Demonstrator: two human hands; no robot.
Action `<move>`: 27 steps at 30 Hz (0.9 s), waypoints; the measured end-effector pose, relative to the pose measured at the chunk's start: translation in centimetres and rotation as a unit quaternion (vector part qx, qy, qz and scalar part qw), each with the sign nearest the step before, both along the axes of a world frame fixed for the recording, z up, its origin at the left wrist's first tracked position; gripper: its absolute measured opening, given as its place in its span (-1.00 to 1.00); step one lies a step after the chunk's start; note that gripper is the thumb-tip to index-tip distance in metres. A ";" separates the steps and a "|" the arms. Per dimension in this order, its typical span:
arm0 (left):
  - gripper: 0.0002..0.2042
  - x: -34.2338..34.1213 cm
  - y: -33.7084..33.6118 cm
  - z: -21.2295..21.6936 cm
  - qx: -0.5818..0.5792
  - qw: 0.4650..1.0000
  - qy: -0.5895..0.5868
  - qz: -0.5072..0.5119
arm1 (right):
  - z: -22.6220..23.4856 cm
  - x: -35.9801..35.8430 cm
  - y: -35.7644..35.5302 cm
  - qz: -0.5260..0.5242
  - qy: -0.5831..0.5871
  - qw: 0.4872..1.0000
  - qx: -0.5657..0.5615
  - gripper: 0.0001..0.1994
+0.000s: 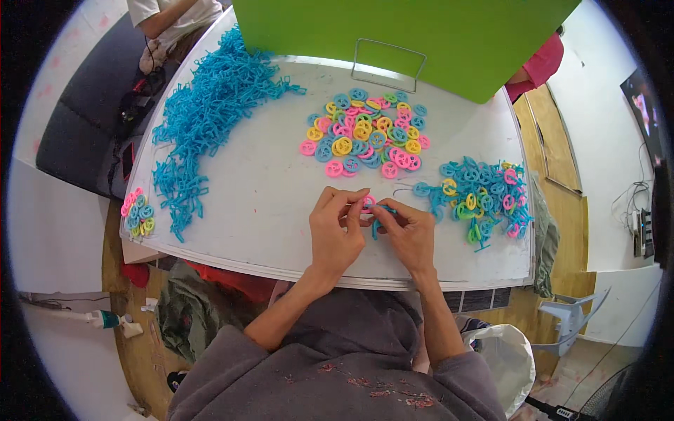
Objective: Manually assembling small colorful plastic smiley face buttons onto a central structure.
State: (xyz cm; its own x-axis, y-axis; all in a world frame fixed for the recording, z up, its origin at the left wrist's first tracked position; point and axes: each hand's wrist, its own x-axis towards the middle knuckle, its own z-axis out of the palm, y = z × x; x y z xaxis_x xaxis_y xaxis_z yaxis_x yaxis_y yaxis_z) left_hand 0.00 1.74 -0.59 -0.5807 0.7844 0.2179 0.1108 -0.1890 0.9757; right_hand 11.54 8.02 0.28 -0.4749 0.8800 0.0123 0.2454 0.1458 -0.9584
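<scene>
One pink wheel [368,201] between left hand [335,230], right hand [413,238].

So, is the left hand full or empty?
Full: the left hand holds a pink wheel, its rim partly showing, over the white table.

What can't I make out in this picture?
All in the head view:
Parts of the round pink plastic wheel and blue plastic piece: covered by the left hand and right hand.
Whatever is behind the flat green panel: hidden by it.
Image on the dark wall screen: too small.
</scene>
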 end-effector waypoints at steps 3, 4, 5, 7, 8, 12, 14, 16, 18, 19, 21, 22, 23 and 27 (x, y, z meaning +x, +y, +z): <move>-0.82 0.1 0.1 -0.1 -0.002 1.000 0.030 0.010 | -0.2 -0.1 0.0 -0.011 -0.001 1.000 -0.011 -0.81; -0.81 0.1 0.1 -0.1 -0.003 0.999 0.045 0.015 | -0.2 0.0 0.0 -0.010 -0.001 1.000 -0.021 -0.82; -0.81 0.1 0.1 0.0 -0.003 0.999 0.045 0.015 | -0.2 0.0 0.0 -0.010 -0.002 0.999 -0.031 -0.82; -0.80 0.0 0.0 0.3 -0.008 0.994 0.104 0.022 | -0.6 0.0 -0.1 -0.032 -0.005 0.999 -0.010 -0.83; -0.80 0.0 -0.1 0.3 -0.009 0.994 0.104 0.022 | -0.8 0.1 -0.2 -0.053 -0.009 0.998 0.012 -0.84; -0.84 -0.7 0.2 0.2 -0.003 0.993 0.117 0.000 | -0.5 0.3 -0.3 -0.040 0.012 0.999 0.011 -0.83; -0.85 -0.9 0.2 0.1 0.010 0.992 0.127 -0.011 | -0.5 1.1 0.2 0.032 -0.006 0.990 0.135 -0.77; -0.87 -1.1 0.1 0.1 -0.040 0.996 -0.044 -0.066 | 0.7 2.0 0.4 0.073 0.011 0.997 0.030 -0.73; -0.87 -1.8 -0.2 0.0 -0.093 0.989 -0.069 -0.094 | 1.3 2.5 0.3 0.117 0.028 0.990 -0.078 -0.69; -0.87 -1.9 -0.3 0.3 -0.140 0.978 -0.094 -0.125 | 1.6 2.8 0.1 0.130 0.060 0.984 -0.103 -0.67; -0.87 -1.4 -0.5 0.2 -0.148 0.963 -0.155 -0.164 | 1.5 3.3 -0.2 0.143 0.093 0.977 -0.126 -0.65; -0.86 -1.1 -0.5 0.1 -0.156 0.942 -0.216 -0.204 | 0.9 3.4 -0.3 0.154 0.098 0.976 -0.119 -0.66; -0.86 -1.0 -0.4 0.0 -0.156 0.942 -0.215 -0.205 | 0.5 3.5 -0.3 0.165 0.104 0.974 -0.113 -0.66; -0.84 -1.4 0.7 -0.1 -0.123 0.986 0.078 -0.078 | -0.2 3.8 0.0 0.142 0.046 0.989 0.000 -0.72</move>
State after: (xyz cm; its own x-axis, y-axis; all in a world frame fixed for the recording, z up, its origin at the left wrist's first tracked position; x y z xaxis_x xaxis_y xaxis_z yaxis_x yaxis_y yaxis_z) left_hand -1.44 2.39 -0.66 -0.4229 0.9020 0.0872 0.2514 0.0243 0.9676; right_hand 15.35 8.00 0.06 -0.6993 0.7117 0.0669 0.1068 0.1965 -0.9747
